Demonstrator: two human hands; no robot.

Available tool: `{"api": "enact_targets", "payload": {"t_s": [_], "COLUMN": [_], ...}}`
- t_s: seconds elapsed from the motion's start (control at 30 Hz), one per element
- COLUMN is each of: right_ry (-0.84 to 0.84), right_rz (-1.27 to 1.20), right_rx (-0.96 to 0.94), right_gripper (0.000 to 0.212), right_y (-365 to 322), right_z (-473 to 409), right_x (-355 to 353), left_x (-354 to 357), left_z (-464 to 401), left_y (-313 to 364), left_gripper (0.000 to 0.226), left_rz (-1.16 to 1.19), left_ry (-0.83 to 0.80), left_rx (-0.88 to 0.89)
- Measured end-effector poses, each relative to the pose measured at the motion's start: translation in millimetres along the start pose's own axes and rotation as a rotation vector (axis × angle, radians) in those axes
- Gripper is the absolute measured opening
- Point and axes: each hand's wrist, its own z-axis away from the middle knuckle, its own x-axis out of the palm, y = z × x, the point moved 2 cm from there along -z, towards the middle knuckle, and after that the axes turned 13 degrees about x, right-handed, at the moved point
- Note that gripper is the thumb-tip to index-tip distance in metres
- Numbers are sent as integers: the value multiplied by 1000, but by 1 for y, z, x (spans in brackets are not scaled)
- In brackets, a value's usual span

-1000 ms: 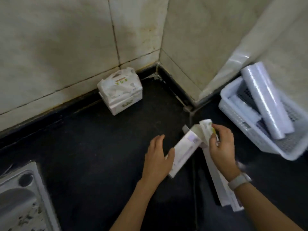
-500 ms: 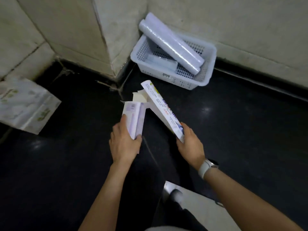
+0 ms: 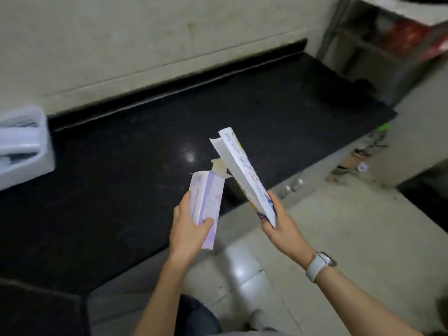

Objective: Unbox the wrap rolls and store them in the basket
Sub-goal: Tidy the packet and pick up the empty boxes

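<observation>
Left hand [image 3: 188,230] grip clamped on purple box [image 3: 206,204]. Right hand [image 3: 281,224] grip clamped on white box [image 3: 244,175]. Basket [image 3: 26,146] far left on desk [image 3: 121,178].

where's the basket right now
In the head view the white basket sits at the far left edge, partly cut off, on the black counter against the wall, well left of both hands.

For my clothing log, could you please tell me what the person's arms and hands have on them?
Both forearms are bare, with no sleeves in view. The left hand has no glove, ring or band. The right hand is also ungloved; its wrist carries a smartwatch on a pale strap.
</observation>
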Motion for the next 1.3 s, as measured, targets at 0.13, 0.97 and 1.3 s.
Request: {"api": "enact_targets", "payload": {"t_s": [0.13,0.97,1.3], "right_ry": [211,1297,1257], "right_rz": [-96,-1287,-1770], "right_rx": [216,1454,1482], "right_gripper": [52,37,45], "right_y": [107,644,862], "right_z": [48,218,181], "right_x": [-101,-374,-338], "left_x": [135,894,1114], "left_z": [9,268,363], "left_y": [68,306,165], "left_gripper": [66,32,40], "left_rz": [-32,-361,-643], "left_ry": [-319,-1692,-1774], "left_rx": [145,258,649]}}
